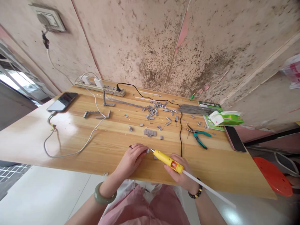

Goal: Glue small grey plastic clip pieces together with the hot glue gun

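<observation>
My right hand [179, 170] is wrapped round a yellow glue gun [166, 158], with a long white glue stick [211, 189] sticking out of its back end. The gun's metal nozzle points left and meets a small grey block [147, 151] at the fingertips of my left hand [133, 156]. That hand has its fingers closed on the block, most of which they hide. Just beyond the hands lies a row of grey blocks [150, 132] side by side, with a single block [161, 137] to its right.
Teal-handled pliers [199, 137] and a phone [235, 139] lie to the right, by a green tissue pack [228, 118] and a bundle of thin rods [197, 109]. A black cord [180, 131] crosses the table. At left are a charging phone [62, 102], white cable [70, 155] and power strip [105, 88].
</observation>
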A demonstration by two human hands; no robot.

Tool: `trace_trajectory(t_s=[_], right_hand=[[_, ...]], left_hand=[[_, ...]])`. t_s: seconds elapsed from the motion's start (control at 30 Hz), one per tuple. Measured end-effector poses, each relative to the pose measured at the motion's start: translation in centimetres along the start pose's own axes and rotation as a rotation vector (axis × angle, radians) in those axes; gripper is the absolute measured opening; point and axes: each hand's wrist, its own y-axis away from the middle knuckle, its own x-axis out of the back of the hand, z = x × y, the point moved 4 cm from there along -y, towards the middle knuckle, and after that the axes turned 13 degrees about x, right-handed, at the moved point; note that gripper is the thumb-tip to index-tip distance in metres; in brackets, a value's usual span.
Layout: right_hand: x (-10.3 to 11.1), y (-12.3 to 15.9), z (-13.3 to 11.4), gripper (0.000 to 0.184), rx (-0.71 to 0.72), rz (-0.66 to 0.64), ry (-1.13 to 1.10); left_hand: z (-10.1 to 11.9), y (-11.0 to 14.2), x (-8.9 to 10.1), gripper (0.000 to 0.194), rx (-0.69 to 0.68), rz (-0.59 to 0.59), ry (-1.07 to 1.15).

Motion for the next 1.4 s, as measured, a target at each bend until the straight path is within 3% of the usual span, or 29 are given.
trace_trajectory(t_s=[1.1,1.4], right_hand=[[-0.1,0.4,-0.6,0.009,0.022,0.004,-0.013],[0.4,1.1,-0.1,0.006,0.022,-0.022,-0.019]], left_hand=[[0.0,0.0,-0.1,0.022,-0.004,0.005,0.029],[-0.5,0.0,0.1,0.021,0.049,0.047,0.030]])
